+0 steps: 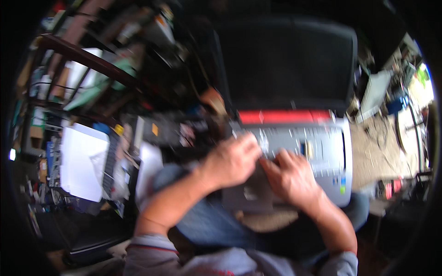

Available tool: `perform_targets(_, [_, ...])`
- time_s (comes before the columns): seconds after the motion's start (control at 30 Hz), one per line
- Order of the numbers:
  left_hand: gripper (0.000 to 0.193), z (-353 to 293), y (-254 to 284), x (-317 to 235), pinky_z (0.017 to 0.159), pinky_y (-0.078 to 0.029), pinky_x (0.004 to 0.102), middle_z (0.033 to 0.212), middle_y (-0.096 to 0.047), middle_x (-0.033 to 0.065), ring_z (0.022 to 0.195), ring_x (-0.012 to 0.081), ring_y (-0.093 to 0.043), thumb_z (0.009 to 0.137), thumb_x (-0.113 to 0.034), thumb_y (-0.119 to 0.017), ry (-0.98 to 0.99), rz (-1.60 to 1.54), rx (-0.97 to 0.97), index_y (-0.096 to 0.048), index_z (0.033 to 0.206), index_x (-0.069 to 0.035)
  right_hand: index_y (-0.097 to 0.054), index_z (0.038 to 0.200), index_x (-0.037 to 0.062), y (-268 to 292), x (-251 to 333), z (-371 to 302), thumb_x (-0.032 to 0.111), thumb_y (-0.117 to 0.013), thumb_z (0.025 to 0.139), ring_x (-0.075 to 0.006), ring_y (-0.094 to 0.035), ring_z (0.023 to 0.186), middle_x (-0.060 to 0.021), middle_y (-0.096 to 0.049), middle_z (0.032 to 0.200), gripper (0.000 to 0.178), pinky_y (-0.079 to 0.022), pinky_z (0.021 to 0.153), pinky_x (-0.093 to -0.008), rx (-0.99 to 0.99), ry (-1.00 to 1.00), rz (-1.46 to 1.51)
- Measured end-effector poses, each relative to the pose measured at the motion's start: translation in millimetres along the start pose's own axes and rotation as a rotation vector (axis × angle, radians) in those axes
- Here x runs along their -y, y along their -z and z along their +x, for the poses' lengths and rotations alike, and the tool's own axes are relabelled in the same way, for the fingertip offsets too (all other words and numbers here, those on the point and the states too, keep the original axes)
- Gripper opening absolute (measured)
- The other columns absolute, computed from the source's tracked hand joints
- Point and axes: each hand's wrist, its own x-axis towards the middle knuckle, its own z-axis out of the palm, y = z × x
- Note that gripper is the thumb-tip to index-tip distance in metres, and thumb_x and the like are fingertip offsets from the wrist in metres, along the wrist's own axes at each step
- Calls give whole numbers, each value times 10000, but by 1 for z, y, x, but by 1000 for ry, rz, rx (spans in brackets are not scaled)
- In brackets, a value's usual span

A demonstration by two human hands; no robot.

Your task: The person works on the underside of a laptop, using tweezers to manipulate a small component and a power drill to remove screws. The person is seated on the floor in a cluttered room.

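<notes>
An opened laptop (329,195) rests across my thighs, with its dark screen (287,64) raised at the back. A red strip (285,116) runs below the screen hinge. Where a keyboard would sit, a bare silver metal plate (324,138) shows, with a small pale block (307,149) on it. Over the left part of this plate, my left hand (235,158) has its fingers curled together. My right hand (293,177) is close beside it, fingers bent and thumb pointing toward the left hand. Motion blur and the fingers hide whatever either hand pinches.
White sheets or panels (85,156) stand among clutter at the left, below a dark red rail (87,57). A dark flat case (87,234) lies at the lower left. On the right is a tan surface (377,152) with thin cables, and a grey panel (375,94) leans behind it.
</notes>
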Motion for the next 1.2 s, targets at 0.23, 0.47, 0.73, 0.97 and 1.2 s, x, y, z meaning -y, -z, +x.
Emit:
perform_targets(0.23, [155,5,-2,1,762,-525,363,968,-547,133,883,301,-607,797,-36,-627,-45,-71,-56,-600,947,-6,-683,975,146,-4,0,1,157,-640,739,-240,-589,656,-60,-517,728,240,-468,574,-378,-124,13,-59])
perform_targets(0.47, [140,2,-5,2,772,-516,366,978,-542,135,903,310,-604,808,-20,-604,-17,-90,-60,-594,947,-6,-702,1011,113,11,10,13,178,-649,829,-271,-631,681,-97,-578,750,200,-502,600,-378,-94,12,-70])
perform_targets(0.73, [124,2,-12,4,776,-509,373,975,-545,138,897,318,-603,811,-13,-591,-20,-81,-66,-587,934,-4,-649,947,83,19,15,17,207,-614,863,-319,-655,665,-138,-601,741,154,-523,606,-422,12,-12,-51])
perform_targets(0.97, [105,3,-7,3,765,-510,375,968,-544,140,885,319,-605,821,-24,-592,-27,-67,-51,-586,924,-4,-648,950,86,14,14,14,215,-624,850,-312,-651,678,-126,-596,751,165,-522,616,-422,-53,5,-56])
perform_targets(1.2, [88,3,-9,3,758,-513,377,976,-546,142,885,316,-609,841,-35,-587,-8,-96,-56,-590,924,-7,-644,949,84,11,14,12,217,-622,852,-300,-648,696,-119,-595,759,166,-520,624,-412,-55,14,-73])
